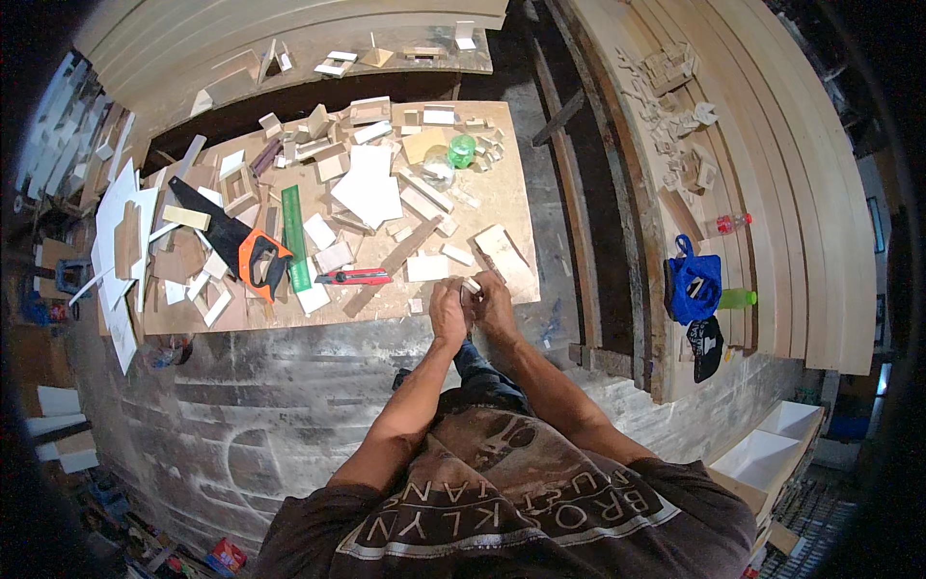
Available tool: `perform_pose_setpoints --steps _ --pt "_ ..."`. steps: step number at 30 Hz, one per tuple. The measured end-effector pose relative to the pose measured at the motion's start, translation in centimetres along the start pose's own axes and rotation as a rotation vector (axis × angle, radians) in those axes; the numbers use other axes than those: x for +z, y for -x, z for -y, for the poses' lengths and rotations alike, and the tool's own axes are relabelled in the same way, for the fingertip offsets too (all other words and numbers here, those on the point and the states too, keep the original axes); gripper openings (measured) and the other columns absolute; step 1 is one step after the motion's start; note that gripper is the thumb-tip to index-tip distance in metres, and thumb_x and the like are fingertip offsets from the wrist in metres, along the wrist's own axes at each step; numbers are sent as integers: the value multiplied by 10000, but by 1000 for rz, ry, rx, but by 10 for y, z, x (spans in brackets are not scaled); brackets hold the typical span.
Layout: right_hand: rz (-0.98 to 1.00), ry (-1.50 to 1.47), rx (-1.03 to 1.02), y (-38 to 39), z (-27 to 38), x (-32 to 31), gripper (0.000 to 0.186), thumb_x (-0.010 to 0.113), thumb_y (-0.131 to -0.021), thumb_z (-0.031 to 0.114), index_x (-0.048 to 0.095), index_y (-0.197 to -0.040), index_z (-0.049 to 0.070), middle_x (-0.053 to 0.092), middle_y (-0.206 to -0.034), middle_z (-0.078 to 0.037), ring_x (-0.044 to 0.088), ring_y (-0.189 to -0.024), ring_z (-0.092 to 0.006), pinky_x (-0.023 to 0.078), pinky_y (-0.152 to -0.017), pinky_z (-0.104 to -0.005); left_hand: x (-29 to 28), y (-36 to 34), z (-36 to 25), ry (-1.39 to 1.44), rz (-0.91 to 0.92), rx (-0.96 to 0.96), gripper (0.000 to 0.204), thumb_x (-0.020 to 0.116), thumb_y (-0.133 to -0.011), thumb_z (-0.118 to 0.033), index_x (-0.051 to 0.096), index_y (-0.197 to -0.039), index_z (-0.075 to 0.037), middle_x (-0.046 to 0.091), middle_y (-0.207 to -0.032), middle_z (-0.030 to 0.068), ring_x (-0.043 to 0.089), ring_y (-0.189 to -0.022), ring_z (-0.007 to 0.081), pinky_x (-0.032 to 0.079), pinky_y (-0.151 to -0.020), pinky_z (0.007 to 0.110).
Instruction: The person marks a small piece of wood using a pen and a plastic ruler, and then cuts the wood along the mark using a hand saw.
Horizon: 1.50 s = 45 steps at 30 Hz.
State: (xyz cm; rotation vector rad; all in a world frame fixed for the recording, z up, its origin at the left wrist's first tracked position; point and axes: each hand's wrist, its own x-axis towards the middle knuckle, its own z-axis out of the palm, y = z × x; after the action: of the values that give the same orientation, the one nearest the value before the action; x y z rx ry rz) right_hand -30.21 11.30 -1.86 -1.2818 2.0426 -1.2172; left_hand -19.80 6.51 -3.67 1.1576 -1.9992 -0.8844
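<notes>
My left hand [449, 314] and my right hand [492, 309] are closed round a small pale wooden piece [471, 286] at the table's front edge, fingertips close together. A red utility knife [359, 277] lies left of them, beside a green ruler [294, 232]. Further left is a black handsaw with an orange handle [256, 253]. Just beyond my hands lie pale blocks [427, 269] and a small board [499, 253]. White sheets [367, 183], many wooden offcuts [236, 183] and a green plastic container [461, 151] cover much of the plywood top [516, 203].
Stacked planks [801, 193] on the right carry wooden pieces [675, 72], a blue bag [693, 289], a black cloth [704, 347] and bottles [735, 224]. A plank shelf [289, 24] runs behind the table. A concrete floor [222, 405] lies below, with white-lined boxes [767, 454] at lower right.
</notes>
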Motion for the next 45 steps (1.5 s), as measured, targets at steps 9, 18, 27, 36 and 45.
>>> perform_pose_setpoints --steps 9,18,27,36,45 --pt "-21 62 -139 -9 0 -4 171 685 -758 47 591 -893 1 579 -820 -213 585 -769 -412 476 -670 -448 4 -6 12 -48 80 -18 276 627 -826 -25 687 -1095 -14 675 -1077 145 617 -1052 336 512 -917 413" --pt "27 38 -193 -13 -8 -8 246 691 -789 87 619 -995 -26 604 -853 -218 602 -754 -397 479 -646 -440 4 -7 5 66 109 -170 237 644 -824 -44 703 -1051 -9 676 -1056 157 624 -1011 341 524 -860 411" --pt "70 -46 -91 -10 -5 -8 230 666 -816 55 624 -1033 -5 613 -885 -222 605 -797 -408 487 -685 -462 2 -9 5 -45 19 30 202 634 -847 -87 701 -1015 4 676 -1021 163 613 -967 365 520 -831 439" --pt "108 30 -15 -10 -24 3 248 648 -813 39 629 -1058 6 622 -977 -240 617 -876 -421 490 -711 -459 -4 -11 -3 -104 81 -6 253 645 -808 -30 691 -1055 -9 659 -979 146 609 -985 353 525 -842 435" --pt "-94 -839 469 -19 18 -34 172 697 -861 30 656 -1024 -5 686 -890 -48 614 -711 -123 482 -655 -279 -51 -20 -40 532 129 -272 521 672 -916 -74 516 -1407 2 700 -1006 122 635 -823 116 521 -726 247"
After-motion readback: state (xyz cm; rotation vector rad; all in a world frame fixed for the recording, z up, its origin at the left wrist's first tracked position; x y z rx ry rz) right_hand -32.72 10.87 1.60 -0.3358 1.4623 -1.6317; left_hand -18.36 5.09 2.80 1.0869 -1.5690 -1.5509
